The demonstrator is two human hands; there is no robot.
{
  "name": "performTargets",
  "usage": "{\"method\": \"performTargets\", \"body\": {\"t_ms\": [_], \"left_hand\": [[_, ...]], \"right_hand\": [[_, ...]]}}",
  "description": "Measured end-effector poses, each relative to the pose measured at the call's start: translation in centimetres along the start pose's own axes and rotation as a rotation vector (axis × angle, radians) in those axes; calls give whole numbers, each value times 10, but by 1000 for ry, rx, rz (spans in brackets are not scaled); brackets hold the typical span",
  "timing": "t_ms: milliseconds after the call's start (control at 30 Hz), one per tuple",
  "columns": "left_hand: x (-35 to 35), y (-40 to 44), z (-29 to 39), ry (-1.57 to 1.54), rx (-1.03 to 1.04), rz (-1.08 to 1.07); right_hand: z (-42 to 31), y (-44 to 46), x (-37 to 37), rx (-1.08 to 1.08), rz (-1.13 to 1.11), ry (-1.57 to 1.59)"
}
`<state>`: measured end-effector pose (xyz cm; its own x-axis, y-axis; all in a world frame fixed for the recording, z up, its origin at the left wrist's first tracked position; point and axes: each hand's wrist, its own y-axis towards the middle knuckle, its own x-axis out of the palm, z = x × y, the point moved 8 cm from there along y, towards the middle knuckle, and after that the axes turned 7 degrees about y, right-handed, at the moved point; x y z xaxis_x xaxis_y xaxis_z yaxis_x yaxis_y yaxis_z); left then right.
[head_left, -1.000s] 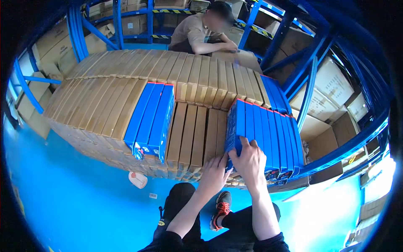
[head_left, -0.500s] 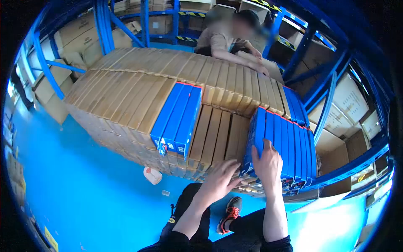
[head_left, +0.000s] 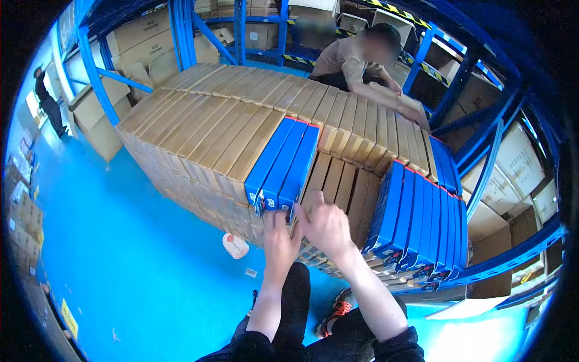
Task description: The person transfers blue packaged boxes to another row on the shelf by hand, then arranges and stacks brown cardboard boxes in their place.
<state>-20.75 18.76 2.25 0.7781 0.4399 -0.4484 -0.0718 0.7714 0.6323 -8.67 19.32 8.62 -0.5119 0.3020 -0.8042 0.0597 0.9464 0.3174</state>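
My left hand [head_left: 281, 244] is at the front ends of the left group of blue boxes [head_left: 283, 163], its fingers extended up at their lower edge. Beside that group's right front corner is my right hand [head_left: 329, 228], fingers partly bent and spread, over the front of a lower row of brown cartons [head_left: 339, 181]. Whether the fingertips touch the blue boxes, I cannot tell. Further right stands a second group of blue boxes [head_left: 416, 214], with neither hand on it.
Narrow brown cartons [head_left: 211, 130] form a long stack. Behind it a co-worker [head_left: 356, 63] leans with an arm over the far right cartons. Blue rack posts [head_left: 181, 36] surround the stack. Another person [head_left: 48, 102] stands far left. A white-and-red item [head_left: 235, 246] lies on the floor.
Both hands have moved left, from the right group of blue boxes to the left group. The camera view has shifted, and the co-worker's arm reaches further along the cartons.
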Motion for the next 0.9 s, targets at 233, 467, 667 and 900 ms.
{"method": "performTargets", "body": {"t_ms": [233, 467, 667, 900], "left_hand": [[3, -4, 9, -135, 11, -84], [10, -10, 43, -399, 17, -300], [60, -36, 53, -911, -109, -500], [94, -58, 85, -549, 123, -673]], "right_hand": [[-4, 8, 16, -8, -69, 166], [12, -26, -36, 30, -39, 103], [35, -59, -76, 115, 127, -57], [68, -80, -82, 297, -107, -376]]}}
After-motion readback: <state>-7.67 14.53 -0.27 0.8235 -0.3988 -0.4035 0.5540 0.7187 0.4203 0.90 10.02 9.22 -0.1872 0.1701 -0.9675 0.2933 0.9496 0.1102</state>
